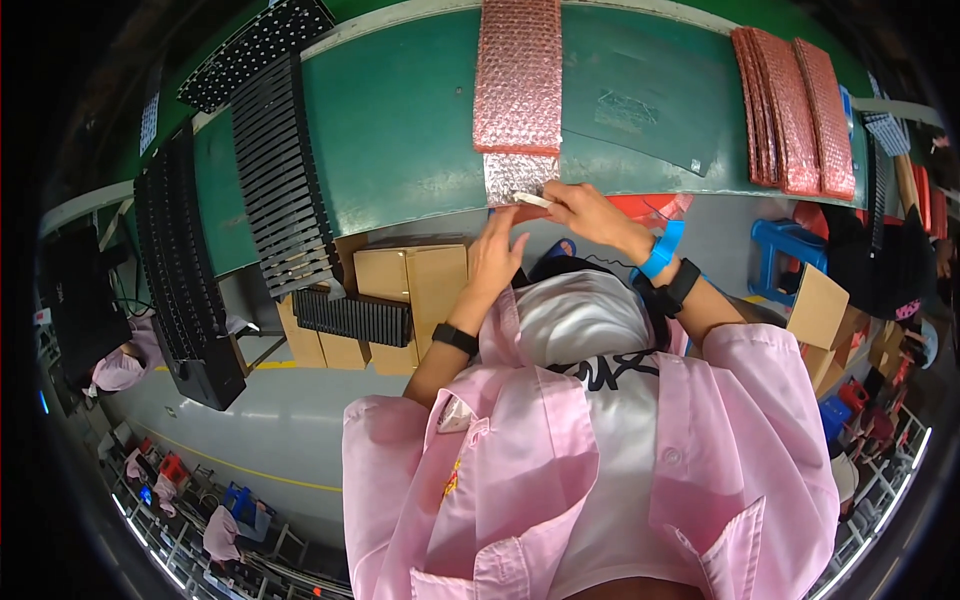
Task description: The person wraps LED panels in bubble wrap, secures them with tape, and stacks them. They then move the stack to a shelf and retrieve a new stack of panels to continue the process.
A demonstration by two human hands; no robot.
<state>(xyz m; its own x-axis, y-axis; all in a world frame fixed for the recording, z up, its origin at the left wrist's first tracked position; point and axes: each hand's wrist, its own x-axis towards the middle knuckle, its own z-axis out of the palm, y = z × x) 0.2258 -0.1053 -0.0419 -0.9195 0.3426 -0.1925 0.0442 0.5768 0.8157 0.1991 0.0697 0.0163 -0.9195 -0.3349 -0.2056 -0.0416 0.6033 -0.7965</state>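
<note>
A pink bubble-wrap pouch lies lengthwise on the green table, its paler, silvery end at the near edge. My left hand reaches up to that end, fingers stretched and thumb apart, fingertips by the pouch's near edge. My right hand is closed on a slim white piece that slants across the silvery end. I cannot tell whether it is a tool or a strip. A blue band and a dark band circle my right wrist, and a black one my left.
More bubble-wrap pouches stand stacked at the right. Long black slotted racks occupy the left side. Cardboard boxes and a black ribbed tray sit below the table edge. A blue stool stands at the right. Other people work farther off.
</note>
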